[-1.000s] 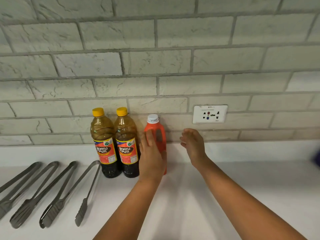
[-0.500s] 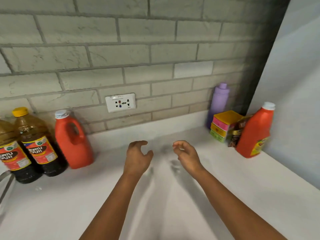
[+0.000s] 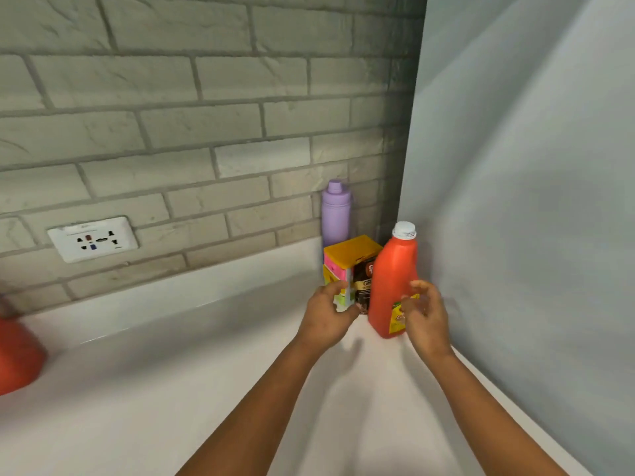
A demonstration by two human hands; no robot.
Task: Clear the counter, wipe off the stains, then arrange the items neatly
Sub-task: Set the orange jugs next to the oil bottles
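Note:
An orange bottle [image 3: 391, 280] with a white cap and a yellow label stands in the counter's right corner, against the grey side wall. My right hand [image 3: 425, 316] hovers in front of its label, fingers spread and blurred, holding nothing. My left hand [image 3: 325, 315] is just left of the bottle, fingers loosely curled and empty, its thumb near a stack of yellow, pink and green boxes [image 3: 345, 257]. A dark packet [image 3: 363, 286] stands between that stack and the bottle. Behind them is a purple bottle [image 3: 336, 214].
The white counter [image 3: 171, 389] runs left along a grey brick wall with a white socket plate [image 3: 92, 239]. Another orange jug [image 3: 17, 355] shows partly at the left edge. The grey side wall [image 3: 532, 201] closes off the right.
The view has swung right, away from the soy sauce bottles and the orange jug. Both hands have moved forward and right, up to the orange bottle in the corner.

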